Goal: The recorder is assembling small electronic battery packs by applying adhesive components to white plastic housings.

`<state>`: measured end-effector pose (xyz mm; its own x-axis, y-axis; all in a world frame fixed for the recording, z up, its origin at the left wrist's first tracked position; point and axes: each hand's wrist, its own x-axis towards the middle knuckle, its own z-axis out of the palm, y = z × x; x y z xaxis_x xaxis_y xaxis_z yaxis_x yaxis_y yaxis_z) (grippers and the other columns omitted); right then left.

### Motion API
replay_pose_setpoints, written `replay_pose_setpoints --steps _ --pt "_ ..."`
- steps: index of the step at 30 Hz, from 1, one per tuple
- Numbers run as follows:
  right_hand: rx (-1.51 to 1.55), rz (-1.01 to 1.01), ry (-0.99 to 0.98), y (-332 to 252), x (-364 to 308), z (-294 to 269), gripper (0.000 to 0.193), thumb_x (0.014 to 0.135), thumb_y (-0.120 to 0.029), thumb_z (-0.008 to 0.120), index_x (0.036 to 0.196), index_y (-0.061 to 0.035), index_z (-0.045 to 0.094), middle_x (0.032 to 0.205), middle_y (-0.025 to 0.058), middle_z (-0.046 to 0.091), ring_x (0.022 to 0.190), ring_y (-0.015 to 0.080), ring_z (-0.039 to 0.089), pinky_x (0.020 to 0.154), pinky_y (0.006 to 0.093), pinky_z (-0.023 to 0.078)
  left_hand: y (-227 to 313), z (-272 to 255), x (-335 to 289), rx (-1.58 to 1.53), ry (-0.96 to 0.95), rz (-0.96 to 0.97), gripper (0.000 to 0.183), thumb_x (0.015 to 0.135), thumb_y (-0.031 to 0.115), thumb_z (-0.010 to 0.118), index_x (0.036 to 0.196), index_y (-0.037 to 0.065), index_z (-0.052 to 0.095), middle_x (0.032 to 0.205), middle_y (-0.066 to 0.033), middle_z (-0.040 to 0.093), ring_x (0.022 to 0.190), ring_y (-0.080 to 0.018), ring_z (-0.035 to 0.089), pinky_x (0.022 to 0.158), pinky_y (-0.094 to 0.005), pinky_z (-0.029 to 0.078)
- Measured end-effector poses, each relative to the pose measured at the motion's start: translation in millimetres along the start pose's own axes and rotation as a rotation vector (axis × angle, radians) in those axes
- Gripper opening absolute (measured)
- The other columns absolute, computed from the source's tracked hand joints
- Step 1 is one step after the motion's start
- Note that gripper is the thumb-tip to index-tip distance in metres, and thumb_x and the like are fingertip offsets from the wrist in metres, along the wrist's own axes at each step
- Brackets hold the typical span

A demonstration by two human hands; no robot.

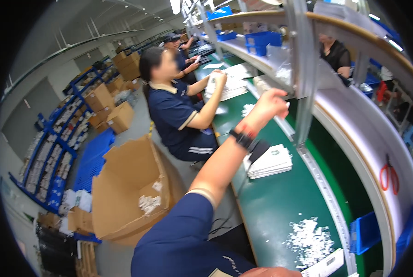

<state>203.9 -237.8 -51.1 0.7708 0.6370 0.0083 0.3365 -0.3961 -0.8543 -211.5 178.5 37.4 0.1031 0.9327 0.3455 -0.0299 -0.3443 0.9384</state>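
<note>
My left arm stretches far out over the green workbench, a dark strap with a hanging black piece round its wrist. At its end my left hand (272, 105) is beside the metal shelf post, with its fingers curled in; a small white bit shows at the fingertips, too small to name. Only a strip of my right hand (273, 272) shows at the lower edge, its fingers cut off from view. Against it lies a flat white printed packet (325, 264). Just beyond is a heap of small white and clear plastic pieces (310, 241).
Below my left forearm lies a stack of white printed packets (272, 161). A co-worker (176, 106) sits further along the bench, handling white packets. A large open carton (128, 184) stands at left. Red-handled scissors (389, 177) hang at right, above a blue bin (365, 233).
</note>
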Motion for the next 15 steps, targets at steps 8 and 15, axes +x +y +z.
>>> replay_pose_setpoints --steps 8,15 --pt "0.172 0.08 -0.106 -34.5 -16.7 0.8 0.027 0.093 -0.007 0.047 0.116 0.0016 0.057 0.112 0.0183 0.057 0.1 0.0277 0.055 0.088 0.0387 0.046 -19.0 37.0 -102.8 0.202 -0.548 0.11 0.011 0.09 0.011 0.062 0.097 0.002 0.062 0.09 -0.0034 0.062 0.083 -0.0115 0.06 0.071 -0.0277 0.05" --pt "0.609 0.297 -0.318 -26.2 -24.8 0.0 0.034 0.09 -0.003 0.049 0.124 -0.0035 0.053 0.109 0.0164 0.057 0.091 0.026 0.059 0.079 0.0329 0.05 -13.5 79.2 -184.9 0.317 -0.895 0.128 0.012 0.088 0.011 0.059 0.092 0.001 0.063 0.083 -0.0084 0.058 0.074 -0.0192 0.058 0.064 -0.0313 0.046"
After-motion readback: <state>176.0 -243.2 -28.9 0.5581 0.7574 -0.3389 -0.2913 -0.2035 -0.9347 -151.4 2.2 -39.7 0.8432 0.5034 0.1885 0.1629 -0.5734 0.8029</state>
